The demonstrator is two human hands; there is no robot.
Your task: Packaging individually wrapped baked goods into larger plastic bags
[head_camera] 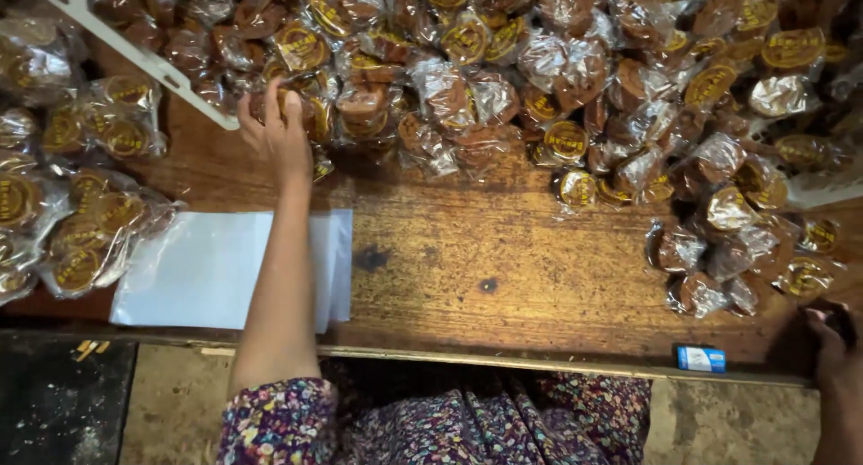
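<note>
Wrapped brown cakes [539, 78] heaped across the far half of the wooden table [503, 276], too many and too overlapped to count. My left hand [280, 132] lies palm down on the heap's near-left edge, fingers [272, 96] spread over one wrapped cake [310, 114], no closed grip. My right hand [831, 339] sits at the near-right edge, mostly cut off; grip can't be told. One clear bag stack [207, 267] near left, one small blue box [701, 358] near right, filled bags [81, 213] far left, partly cropped.
</note>
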